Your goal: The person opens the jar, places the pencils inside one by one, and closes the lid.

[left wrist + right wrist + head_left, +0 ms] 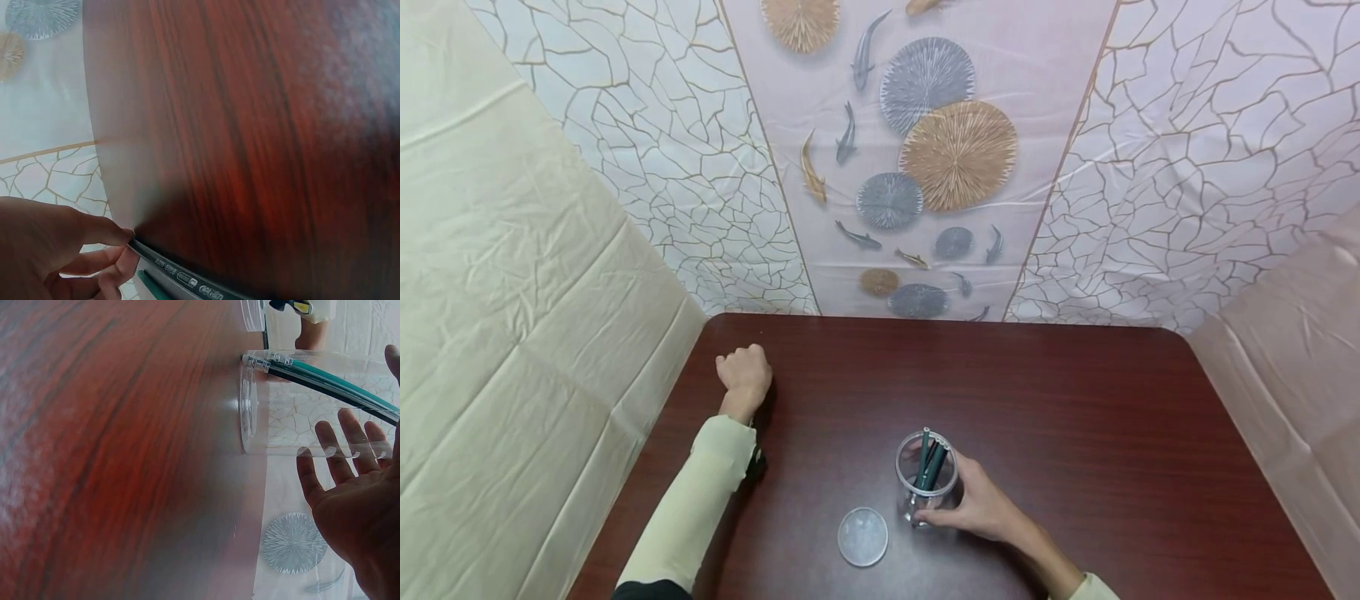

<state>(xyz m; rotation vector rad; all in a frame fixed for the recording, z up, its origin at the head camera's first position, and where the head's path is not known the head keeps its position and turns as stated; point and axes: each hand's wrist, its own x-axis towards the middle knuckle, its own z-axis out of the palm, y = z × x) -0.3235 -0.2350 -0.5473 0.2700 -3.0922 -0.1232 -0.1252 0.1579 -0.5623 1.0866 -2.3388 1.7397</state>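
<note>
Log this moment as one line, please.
left hand: pinching dark deli-marked pencil | right hand: gripping clear jar | jar: upright, green pencils inside | clear round lid: on table, beside jar

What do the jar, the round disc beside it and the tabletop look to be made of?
Jar: clear, glossy plastic or glass; the pencils show through its wall, but the look doesn't settle which.
Disc: translucent, shiny, also plastic or glass, judging by its pale, bright rim.
Tabletop: reddish-brown wood or wood-look laminate, fairly glossy, with dark grain streaks and hazy reflections.
</note>
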